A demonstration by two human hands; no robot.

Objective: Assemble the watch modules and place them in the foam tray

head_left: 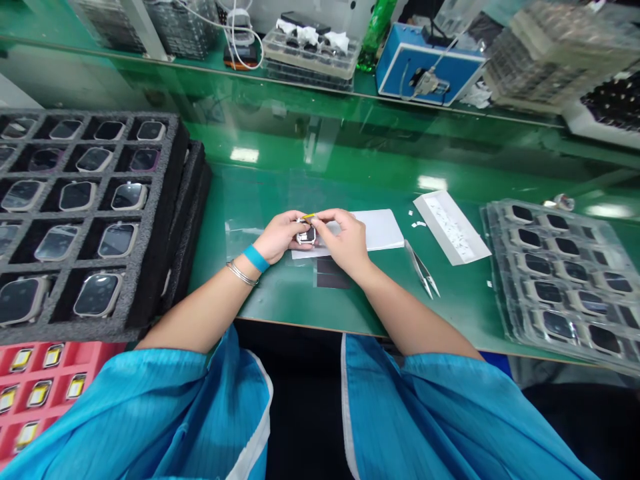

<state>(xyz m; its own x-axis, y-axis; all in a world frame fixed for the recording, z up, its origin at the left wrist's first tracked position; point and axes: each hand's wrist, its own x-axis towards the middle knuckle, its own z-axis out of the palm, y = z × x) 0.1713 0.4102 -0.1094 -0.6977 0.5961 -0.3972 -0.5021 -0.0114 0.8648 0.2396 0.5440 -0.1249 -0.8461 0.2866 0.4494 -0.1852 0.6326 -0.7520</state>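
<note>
My left hand (281,236) is closed around a small smartwatch case (306,235) held just above the green bench. My right hand (344,239) meets it from the right, its fingers pinched on a thin yellow strip (309,217) at the top of the case. Both hands hover over a white pad (383,228) and a clear film sheet (240,230). A dark rectangular piece (331,274) lies on the bench just below my right wrist. Metal tweezers (423,269) rest to the right of my right hand, untouched.
A black foam tray (163,200) of watch cases fills the left side, a red tray (35,387) below it. Stacked clear plastic trays (505,313) with dark parts sit at the right. A white card (453,227) with small stickers lies nearby. A blue box (425,67) stands at the back.
</note>
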